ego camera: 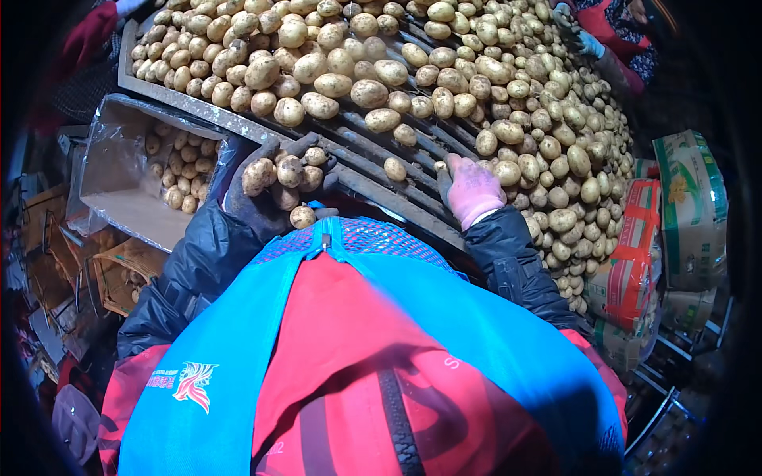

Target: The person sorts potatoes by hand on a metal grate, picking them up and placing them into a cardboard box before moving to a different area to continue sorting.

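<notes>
My left hand (pixel 256 202), in a dark dirty glove, cradles several potatoes (pixel 290 172) against its palm, left of centre and close to my body. Its fingers curl up around them near the table's edge. My right hand (pixel 470 187), in a pink glove with soiled fingertips, rests on the slatted table at centre right, thumb and fingers at a small potato (pixel 440 166). Between the hands a single potato (pixel 395 169) lies on the dark bars (pixel 381 152). Beyond, a large heap of soil-marked potatoes (pixel 369 65) covers the slats.
At the left stands a plastic-lined cardboard box (pixel 119 196) with potatoes in it. Wire-framed sacks (pixel 119 279) stand below it. Printed cartons (pixel 690 208) and a red and white carton (pixel 634 256) are stacked at the right. Gloved hands of another person (pixel 586 44) reach in at the upper right.
</notes>
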{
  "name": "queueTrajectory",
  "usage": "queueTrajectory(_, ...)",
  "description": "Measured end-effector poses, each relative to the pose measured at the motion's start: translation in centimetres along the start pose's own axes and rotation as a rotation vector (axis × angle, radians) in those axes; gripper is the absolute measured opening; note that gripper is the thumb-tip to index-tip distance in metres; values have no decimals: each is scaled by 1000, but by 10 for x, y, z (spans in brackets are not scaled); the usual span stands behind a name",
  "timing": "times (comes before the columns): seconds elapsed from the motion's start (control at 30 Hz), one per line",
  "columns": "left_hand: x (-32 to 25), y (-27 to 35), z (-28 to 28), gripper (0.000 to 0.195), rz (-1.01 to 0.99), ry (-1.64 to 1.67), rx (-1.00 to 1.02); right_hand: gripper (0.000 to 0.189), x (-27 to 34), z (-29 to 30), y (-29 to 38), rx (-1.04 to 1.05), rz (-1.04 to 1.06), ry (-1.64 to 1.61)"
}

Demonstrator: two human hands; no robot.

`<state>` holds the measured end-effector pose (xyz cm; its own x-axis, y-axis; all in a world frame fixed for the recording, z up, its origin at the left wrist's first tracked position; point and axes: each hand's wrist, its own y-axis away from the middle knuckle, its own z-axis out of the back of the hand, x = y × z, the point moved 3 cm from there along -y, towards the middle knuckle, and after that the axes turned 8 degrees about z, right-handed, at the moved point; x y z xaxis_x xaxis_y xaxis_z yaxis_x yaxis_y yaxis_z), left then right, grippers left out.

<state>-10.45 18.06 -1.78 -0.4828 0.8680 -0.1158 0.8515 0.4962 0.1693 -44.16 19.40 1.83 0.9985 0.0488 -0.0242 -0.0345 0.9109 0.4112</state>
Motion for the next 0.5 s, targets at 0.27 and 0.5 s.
queueTrajectory(0.27,2,3,0,63,-232,-135,228,39,8,17,2,-23,128,-110)
queueTrajectory(0.5,23,20,9,46,-260,119,-87,26,71,26,-24,-69,461,-53)
